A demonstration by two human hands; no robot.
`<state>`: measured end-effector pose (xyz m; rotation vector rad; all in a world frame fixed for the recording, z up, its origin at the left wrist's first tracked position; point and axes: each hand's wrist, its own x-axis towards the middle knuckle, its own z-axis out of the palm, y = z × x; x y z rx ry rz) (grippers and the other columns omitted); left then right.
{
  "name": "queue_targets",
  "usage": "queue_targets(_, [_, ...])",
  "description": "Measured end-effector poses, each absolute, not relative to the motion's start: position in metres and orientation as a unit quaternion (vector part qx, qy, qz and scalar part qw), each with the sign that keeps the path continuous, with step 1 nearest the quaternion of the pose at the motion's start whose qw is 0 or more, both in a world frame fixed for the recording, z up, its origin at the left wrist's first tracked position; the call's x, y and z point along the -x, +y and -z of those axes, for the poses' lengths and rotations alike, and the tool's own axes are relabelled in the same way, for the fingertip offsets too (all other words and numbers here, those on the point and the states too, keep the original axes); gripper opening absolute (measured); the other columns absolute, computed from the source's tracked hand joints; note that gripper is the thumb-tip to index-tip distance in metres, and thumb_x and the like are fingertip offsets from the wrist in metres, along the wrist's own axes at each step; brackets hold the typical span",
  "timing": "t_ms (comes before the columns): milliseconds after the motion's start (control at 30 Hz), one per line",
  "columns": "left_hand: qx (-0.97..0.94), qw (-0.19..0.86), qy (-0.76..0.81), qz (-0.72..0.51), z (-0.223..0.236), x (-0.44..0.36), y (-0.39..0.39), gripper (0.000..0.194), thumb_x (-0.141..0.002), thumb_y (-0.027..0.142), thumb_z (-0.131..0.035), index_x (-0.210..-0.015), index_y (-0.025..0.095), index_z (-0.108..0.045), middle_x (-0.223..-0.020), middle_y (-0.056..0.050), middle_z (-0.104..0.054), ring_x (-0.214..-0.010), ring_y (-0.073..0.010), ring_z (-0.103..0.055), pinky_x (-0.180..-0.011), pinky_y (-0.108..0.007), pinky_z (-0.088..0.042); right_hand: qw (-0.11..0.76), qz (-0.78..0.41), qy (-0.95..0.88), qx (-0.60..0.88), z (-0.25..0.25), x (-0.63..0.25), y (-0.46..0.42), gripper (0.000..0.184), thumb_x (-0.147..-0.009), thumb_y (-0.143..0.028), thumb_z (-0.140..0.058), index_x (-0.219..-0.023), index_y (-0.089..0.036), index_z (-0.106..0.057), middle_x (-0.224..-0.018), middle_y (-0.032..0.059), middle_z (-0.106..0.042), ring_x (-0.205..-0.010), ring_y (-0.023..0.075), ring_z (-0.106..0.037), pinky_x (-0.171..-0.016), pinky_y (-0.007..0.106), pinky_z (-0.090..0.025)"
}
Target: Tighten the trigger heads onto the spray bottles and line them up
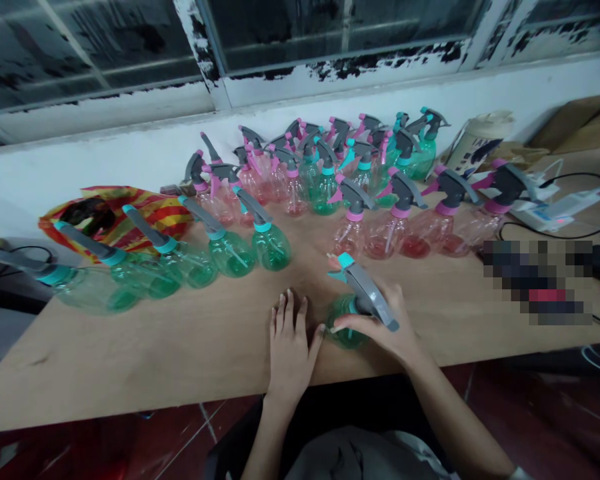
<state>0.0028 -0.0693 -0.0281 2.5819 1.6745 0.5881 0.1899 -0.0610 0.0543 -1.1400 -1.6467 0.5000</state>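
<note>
On the wooden desk [180, 353], many pink and green spray bottles [350, 237] stand toward the far edge. Near the front edge, the right hand [383, 327] closes around a green spray bottle [344, 327] at its grey head. The left hand [290, 353] lies open, fingers spread, just beside it.

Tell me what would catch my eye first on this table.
Rows of green spray bottles with teal-and-grey triggers line the left of the wooden tabletop, while pink spray bottles fill the right and back. At the front, the person's right hand grips a green spray bottle by its trigger head, and the left hand lies flat beside it. A red-and-yellow striped bag sits behind the leftmost bottles.
</note>
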Motion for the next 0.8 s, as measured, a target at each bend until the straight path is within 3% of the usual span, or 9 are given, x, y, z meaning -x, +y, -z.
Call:
queue_targets(167, [-0.824, 0.002, 0.534, -0.188, 0.028, -0.003, -0.069, 0.053, -0.098, 0.037, -0.046, -0.142, 0.009, -0.040, -0.152, -0.023, -0.036, -0.143, -0.0331, -0.027, -0.112, -0.055, -0.030, 0.500, -0.199, -0.690, 0.483, -0.054, -0.197, -0.067, 0.078, -0.066, -0.046, -0.081, -0.136, -0.032, -0.048, -0.131, 0.0083, -0.062, -0.122, 0.0334, -0.057, -0.103, 0.054, -0.045])
queue_targets(333, [-0.824, -0.001, 0.532, -0.195, 0.029, -0.004, -0.069, 0.053, -0.098, 0.037, -0.046, -0.142, 0.009, -0.040, -0.152, -0.023, -0.034, -0.143, -0.0339, -0.028, -0.112, -0.056, -0.030, 0.469, -0.182, -0.683, 0.530, -0.046, -0.202, -0.082, 0.099, -0.061, -0.057, -0.081, -0.145, -0.031, -0.034, -0.143, 0.0113, -0.051, -0.132, 0.0366, -0.047, -0.102, 0.059, -0.043])
queue_targets(433, [-0.823, 0.003, 0.532, -0.198, 0.029, -0.003, -0.069, 0.052, -0.097, 0.036, -0.048, -0.141, 0.008, -0.041, -0.152, -0.024, -0.034, -0.143, -0.0348, -0.028, -0.112, -0.056, -0.030, 0.459, -0.180, -0.672, 0.552, -0.038, -0.201, -0.092, 0.090, -0.065, -0.056, -0.079, -0.140, -0.027, -0.038, -0.136, 0.0134, -0.054, -0.126, 0.0351, -0.052, -0.099, 0.056, -0.046])
queue_targets(600, [-0.822, 0.009, 0.530, -0.207, 0.032, -0.002, -0.069, 0.050, -0.096, 0.033, -0.051, -0.139, 0.009, -0.043, -0.151, -0.023, -0.036, -0.143, -0.0342, -0.028, -0.112, -0.056, -0.030, 0.458, -0.152, -0.651, 0.586, -0.025, -0.200, -0.107, 0.060, -0.076, -0.049, -0.074, -0.124, -0.022, -0.050, -0.118, 0.0113, -0.061, -0.112, 0.0302, -0.059, -0.095, 0.050, -0.049])
queue_targets(800, [-0.823, 0.031, 0.523, -0.221, 0.034, 0.003, -0.072, 0.049, -0.097, 0.031, -0.050, -0.141, 0.011, -0.040, -0.154, -0.021, -0.033, -0.145, -0.0314, -0.022, -0.114, -0.055, -0.028, 0.456, -0.080, -0.644, 0.609, -0.013, -0.199, -0.106, 0.048, -0.079, -0.049, -0.071, -0.115, -0.021, -0.054, -0.104, 0.0092, -0.065, -0.098, 0.0284, -0.064, -0.084, 0.042, -0.052])
